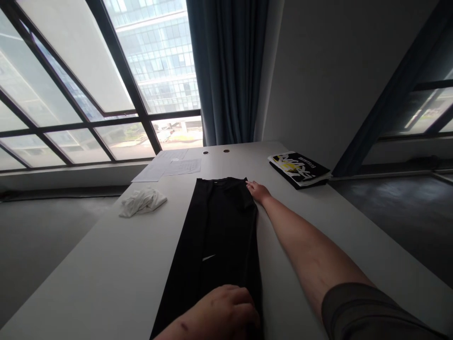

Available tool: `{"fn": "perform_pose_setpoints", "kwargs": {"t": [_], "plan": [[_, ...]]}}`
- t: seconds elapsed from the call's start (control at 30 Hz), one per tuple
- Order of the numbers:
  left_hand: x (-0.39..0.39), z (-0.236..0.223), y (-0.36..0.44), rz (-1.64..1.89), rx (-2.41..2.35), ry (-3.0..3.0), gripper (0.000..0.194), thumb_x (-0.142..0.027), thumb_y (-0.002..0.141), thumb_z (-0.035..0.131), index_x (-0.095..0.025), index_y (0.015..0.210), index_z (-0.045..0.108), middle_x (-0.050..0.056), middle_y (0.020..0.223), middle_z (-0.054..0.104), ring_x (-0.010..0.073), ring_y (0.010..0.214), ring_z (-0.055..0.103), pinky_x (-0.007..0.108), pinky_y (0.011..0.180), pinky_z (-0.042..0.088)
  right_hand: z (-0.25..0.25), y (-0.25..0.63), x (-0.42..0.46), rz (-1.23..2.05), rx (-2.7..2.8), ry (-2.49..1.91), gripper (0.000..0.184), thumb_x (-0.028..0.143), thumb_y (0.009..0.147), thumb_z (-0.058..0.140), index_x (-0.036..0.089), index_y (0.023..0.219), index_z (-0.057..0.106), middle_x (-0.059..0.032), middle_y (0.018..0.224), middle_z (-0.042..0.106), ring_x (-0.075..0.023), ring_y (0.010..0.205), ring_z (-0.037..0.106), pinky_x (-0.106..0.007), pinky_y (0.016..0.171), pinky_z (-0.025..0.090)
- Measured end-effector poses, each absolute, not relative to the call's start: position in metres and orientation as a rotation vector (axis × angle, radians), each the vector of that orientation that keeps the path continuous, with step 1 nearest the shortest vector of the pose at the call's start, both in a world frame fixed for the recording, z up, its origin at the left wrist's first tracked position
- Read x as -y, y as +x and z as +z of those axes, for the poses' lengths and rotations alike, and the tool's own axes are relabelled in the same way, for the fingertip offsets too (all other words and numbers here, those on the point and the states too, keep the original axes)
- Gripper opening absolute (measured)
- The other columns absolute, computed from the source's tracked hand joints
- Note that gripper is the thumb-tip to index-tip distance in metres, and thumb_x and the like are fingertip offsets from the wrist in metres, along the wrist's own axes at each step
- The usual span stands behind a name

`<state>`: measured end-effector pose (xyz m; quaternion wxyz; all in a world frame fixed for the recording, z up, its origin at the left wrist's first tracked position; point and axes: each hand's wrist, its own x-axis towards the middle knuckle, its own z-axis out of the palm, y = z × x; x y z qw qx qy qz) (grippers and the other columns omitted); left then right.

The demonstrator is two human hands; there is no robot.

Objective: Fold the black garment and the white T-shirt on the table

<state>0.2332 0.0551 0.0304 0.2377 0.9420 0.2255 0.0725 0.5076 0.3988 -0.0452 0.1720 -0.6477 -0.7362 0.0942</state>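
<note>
A pair of black trousers (222, 226) lies lengthwise along the white table, waist end away from me, with a small white swoosh mark on the cloth. My right hand (258, 191) reaches to the far right corner of the waist, its fingers closed on the edge there. Close to me, my left hand (226, 311) is over the near part of the trousers, fingers curled down at the right edge. Its fingertips are partly hidden, and the near end of the trousers runs out of view.
A crumpled white cloth (142, 201) lies left of the trousers on the white table (102, 274). Paper sheets (182, 166) are spread behind it. At the back right sits a black and white printed bag (299, 167). A blue curtain (230, 71) hangs beyond the far edge.
</note>
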Motion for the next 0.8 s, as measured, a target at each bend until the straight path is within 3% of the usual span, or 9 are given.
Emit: {"fn": "perform_pose_setpoints", "kwargs": {"t": [0.27,0.4,0.47,0.57,0.67,0.8], "plan": [[-0.032,0.02,0.176,0.437,-0.789,2.516,0.016,-0.008,0.09,0.064,-0.024,0.09,0.064,-0.002,0.104,0.068,0.0121,0.088,0.061,0.021,0.086,0.051,-0.004,0.449,-0.424,0.274,2.108,-1.806,0.054,0.042,0.108,0.026,0.028,0.147,0.061,-0.0025,0.152,0.059,-0.022,0.14,0.054,-0.031,0.115,0.04],[-0.02,0.006,0.144,0.505,-0.902,2.464,0.014,-0.011,0.094,0.06,-0.023,0.089,0.062,-0.002,0.1,0.068,0.0125,0.087,0.062,0.021,0.079,0.05,0.003,0.402,-0.437,0.304,2.2,-1.793,0.055,0.048,0.109,0.024,0.03,0.146,0.061,-0.0046,0.15,0.061,-0.0247,0.138,0.056,-0.035,0.113,0.042],[-0.016,0.0,0.132,0.507,-0.928,2.426,0.011,-0.015,0.095,0.061,-0.024,0.091,0.063,-0.001,0.101,0.069,0.0128,0.088,0.063,0.021,0.08,0.051,-0.004,0.378,-0.438,0.334,2.249,-1.798,0.058,0.053,0.108,0.025,0.03,0.152,0.054,-0.007,0.154,0.057,-0.0266,0.139,0.055,-0.039,0.115,0.041],[-0.014,-0.003,0.118,0.465,-0.916,2.368,0.006,-0.021,0.096,0.063,-0.026,0.098,0.065,-0.001,0.109,0.07,0.0134,0.093,0.067,0.022,0.085,0.053,-0.025,0.348,-0.433,0.378,2.3,-1.85,0.069,0.063,0.104,0.032,0.028,0.163,0.036,-0.0108,0.164,0.043,-0.0325,0.147,0.045,-0.054,0.12,0.033],[-0.017,-0.001,0.112,0.457,-0.996,2.307,0.013,-0.029,0.094,0.066,-0.026,0.107,0.065,0.003,0.12,0.069,0.0173,0.104,0.067,0.026,0.092,0.054,-0.048,0.333,-0.425,0.364,2.305,-1.919,0.074,0.065,0.103,0.03,0.027,0.166,0.027,-0.0118,0.172,0.026,-0.0362,0.157,0.025,-0.067,0.122,0.018],[-0.024,-0.01,0.112,0.475,-1.278,2.34,0.045,-0.031,0.087,0.073,-0.028,0.131,0.061,0.01,0.143,0.06,0.0309,0.132,0.056,0.046,0.11,0.049,-0.063,0.335,-0.424,0.295,2.306,-1.912,0.07,0.059,0.105,0.022,0.025,0.167,0.024,-0.0106,0.174,0.02,-0.0337,0.16,0.015,-0.064,0.125,0.012]]}}
